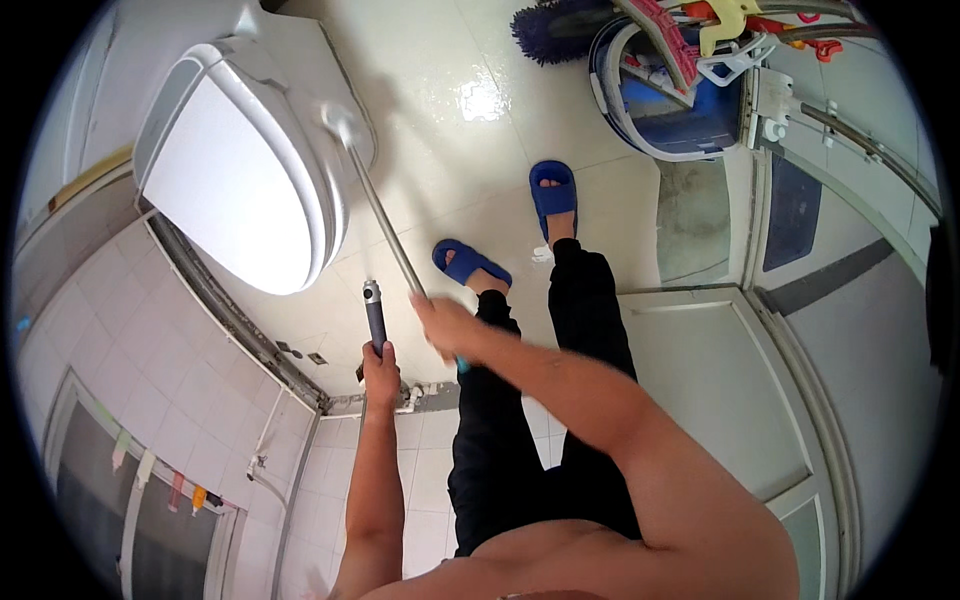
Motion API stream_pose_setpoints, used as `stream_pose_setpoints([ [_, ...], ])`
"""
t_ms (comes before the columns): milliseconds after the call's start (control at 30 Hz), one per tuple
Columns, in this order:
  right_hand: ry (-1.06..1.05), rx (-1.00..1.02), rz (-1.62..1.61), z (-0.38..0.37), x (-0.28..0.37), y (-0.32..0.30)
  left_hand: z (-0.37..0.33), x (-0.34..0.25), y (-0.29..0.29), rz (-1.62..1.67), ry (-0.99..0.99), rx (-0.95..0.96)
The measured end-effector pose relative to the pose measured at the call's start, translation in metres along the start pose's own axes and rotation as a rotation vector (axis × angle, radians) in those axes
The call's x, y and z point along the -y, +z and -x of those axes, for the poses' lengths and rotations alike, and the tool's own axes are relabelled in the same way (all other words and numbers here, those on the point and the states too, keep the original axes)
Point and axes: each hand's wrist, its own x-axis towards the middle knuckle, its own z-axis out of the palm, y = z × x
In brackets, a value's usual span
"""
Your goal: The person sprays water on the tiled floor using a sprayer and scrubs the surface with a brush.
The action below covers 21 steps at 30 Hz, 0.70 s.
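Note:
My right hand [447, 325] is closed around a long-handled toilet brush [385, 222]. Its pale head presses against the outer side of the white toilet [235, 190], near the base, and a bit of its blue end shows below my fist. The toilet's lid is down. In my left hand [380, 370] is a handheld spray nozzle [374, 305] with a dark grey grip and a silver tip, held upward in front of the toilet. No water stream can be made out from it. A hose seems to hang below that hand, mostly hidden by my arm.
Wet floor tiles [480, 95] shine beside the toilet. A blue bucket [607, 85] with mops and tools stands at the far right, a purple mop head [560, 30] next to it. My feet wear blue slippers [553, 190]. A white door [715, 375] is at right.

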Motion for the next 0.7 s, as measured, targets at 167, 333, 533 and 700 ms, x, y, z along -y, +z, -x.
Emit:
stream_pose_setpoints([
  [167,-0.27,-0.096,0.182,0.006,-0.049,0.017,0.002,0.008,0.008,0.008,0.047,-0.04],
  [333,0.054,-0.041,-0.04,0.078,-0.062,0.044,-0.012,0.042,0.0,-0.125,0.042,-0.1],
  [533,0.25,-0.014,-0.47,0.018,0.015,0.038,-0.03,0.062,0.01,0.016,0.003,-0.143],
  [700,0.442,0.152,-0.672,0.089,-0.027,0.106,-0.028,0.098,-0.026,0.293,0.019,-0.093],
])
